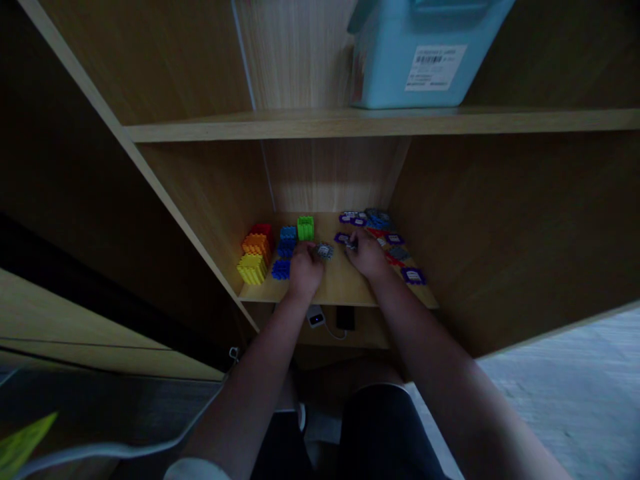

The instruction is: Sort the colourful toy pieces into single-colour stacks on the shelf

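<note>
My left hand [306,268] is closed on a grey interlocking puzzle piece [325,251] with notched edges, just above the shelf board. To the right, my right hand [369,255] has its fingers pinched together on a small dark grey piece [351,245], mostly hidden by the fingers. Close beyond it lies a purple piece [341,237]. Left of my left hand stand notched cubes: a yellow cube [252,269], an orange cube [256,245], a green cube [305,228] and blue ones [287,248]. A flat blue piece [281,269] is beside the left hand.
Loose purple [413,276], red and grey pieces lie along the right side of the shelf [345,290]. Overhead, a light blue bin [400,67] stands on the upper shelf [300,127]. Below are a white device [315,317] with a cable and a black box [345,318].
</note>
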Available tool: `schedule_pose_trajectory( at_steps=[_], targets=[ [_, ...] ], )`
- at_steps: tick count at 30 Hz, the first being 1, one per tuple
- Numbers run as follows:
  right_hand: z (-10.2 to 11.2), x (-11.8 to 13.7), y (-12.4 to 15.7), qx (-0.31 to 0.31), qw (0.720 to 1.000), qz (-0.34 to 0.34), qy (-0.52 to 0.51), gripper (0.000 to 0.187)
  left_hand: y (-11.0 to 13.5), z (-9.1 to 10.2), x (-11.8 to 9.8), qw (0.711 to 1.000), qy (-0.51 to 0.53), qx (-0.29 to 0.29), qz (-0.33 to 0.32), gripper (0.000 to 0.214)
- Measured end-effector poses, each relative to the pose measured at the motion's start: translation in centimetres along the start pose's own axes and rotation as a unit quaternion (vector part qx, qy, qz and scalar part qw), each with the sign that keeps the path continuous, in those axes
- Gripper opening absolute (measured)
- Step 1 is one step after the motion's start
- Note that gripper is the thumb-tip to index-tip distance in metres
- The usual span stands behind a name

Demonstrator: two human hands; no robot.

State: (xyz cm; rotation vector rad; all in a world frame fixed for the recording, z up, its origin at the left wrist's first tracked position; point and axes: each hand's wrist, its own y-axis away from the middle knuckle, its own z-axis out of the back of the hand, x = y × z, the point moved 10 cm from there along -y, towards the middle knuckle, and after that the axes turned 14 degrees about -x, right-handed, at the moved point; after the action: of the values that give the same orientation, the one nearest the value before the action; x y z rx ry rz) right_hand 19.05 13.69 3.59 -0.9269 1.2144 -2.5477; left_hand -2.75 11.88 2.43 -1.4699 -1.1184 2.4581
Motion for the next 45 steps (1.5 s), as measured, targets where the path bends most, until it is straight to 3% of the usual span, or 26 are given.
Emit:
schedule_pose_trajectory(
  at_steps=[4, 7, 11, 17, 23, 31, 37, 45],
  targets=[
    [0.0, 2.3, 0.0, 0.014, 0.995, 0.064, -0.073, 0.023, 0.0, 0.3, -1.1, 1.000, 0.024, -0.001, -0.017, 0.011],
    [0.6, 3.9, 0.1, 0.010, 0.991, 0.092, -0.099, 0.031, 0.4, -0.1, -1.9, 0.996, 0.074, 0.038, -0.010, 0.004],
    [0.9, 5.7, 0.4, 0.006, 0.985, 0.120, -0.123, 0.032, 1.0, -1.0, -2.4, 0.989, 0.119, 0.091, 0.001, 0.023],
    [0.1, 7.0, 0.8, 0.051, 0.977, 0.131, -0.163, 0.037, 0.4, 0.1, -2.0, 0.993, 0.110, 0.037, 0.002, 0.021],
    [-0.1, 6.7, 0.8, 0.080, 0.973, 0.090, -0.196, 0.028, 0.1, 0.8, -1.4, 0.996, 0.083, 0.010, 0.022, 0.018],
    [-0.8, 3.0, 0.5, 0.033, 0.992, 0.004, -0.122, 0.032, 0.0, 1.0, -0.6, 0.998, 0.055, -0.018, 0.024, 0.015],
    [-2.8, 3.1, 1.2, 0.093, 0.988, 0.020, -0.118, 0.028, 0.2, 0.0, 0.2, 0.998, 0.049, 0.004, 0.026, 0.020],
    [-3.2, 2.7, 1.3, 0.107, 0.988, 0.007, -0.108, 0.028, 0.2, 0.0, 0.2, 0.999, 0.038, 0.009, 0.030, 0.016]
  ],
)
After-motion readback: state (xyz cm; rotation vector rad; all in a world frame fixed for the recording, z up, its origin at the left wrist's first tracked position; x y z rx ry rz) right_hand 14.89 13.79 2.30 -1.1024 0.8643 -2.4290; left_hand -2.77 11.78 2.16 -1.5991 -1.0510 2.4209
